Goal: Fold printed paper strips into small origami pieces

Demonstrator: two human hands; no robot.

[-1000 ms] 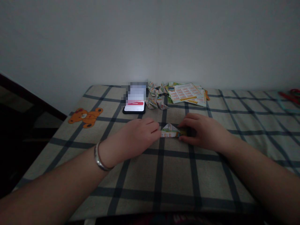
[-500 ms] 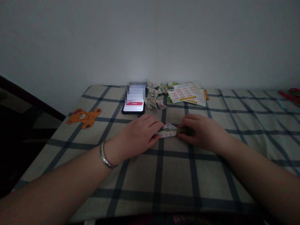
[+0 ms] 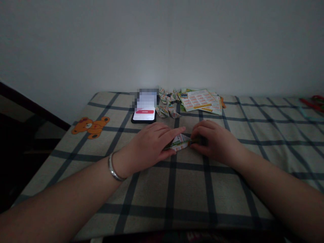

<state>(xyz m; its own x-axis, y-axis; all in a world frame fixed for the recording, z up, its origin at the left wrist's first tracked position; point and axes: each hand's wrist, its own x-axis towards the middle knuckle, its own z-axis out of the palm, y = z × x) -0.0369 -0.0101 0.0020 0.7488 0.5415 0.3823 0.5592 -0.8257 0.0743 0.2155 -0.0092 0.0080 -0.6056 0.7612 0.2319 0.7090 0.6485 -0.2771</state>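
Observation:
Between my hands is a small piece of folded printed paper [image 3: 180,143], white with green and orange print and a raised, pointed fold. My left hand [image 3: 154,143], with a silver bangle on its wrist, grips the paper's left end; its index finger stretches over the top and the thumb lies along the near side. My right hand [image 3: 209,139] pinches the right end between thumb and curled fingers, which hide that part. Both hands rest low over the checked tablecloth [image 3: 152,192].
Beyond my left hand lies a lit phone [image 3: 144,114], its screen partly blurred. Several folded paper pieces [image 3: 165,109] sit beside it, then a stack of printed sheets [image 3: 199,101] against the wall. A bear picture [image 3: 90,127] is at left; a red item [image 3: 312,104] lies far right.
My left index finger has lifted and reached out to the right over the paper, and the thumb has slid right along its near side. More of the paper's peaked face shows. My right hand has shifted slightly left.

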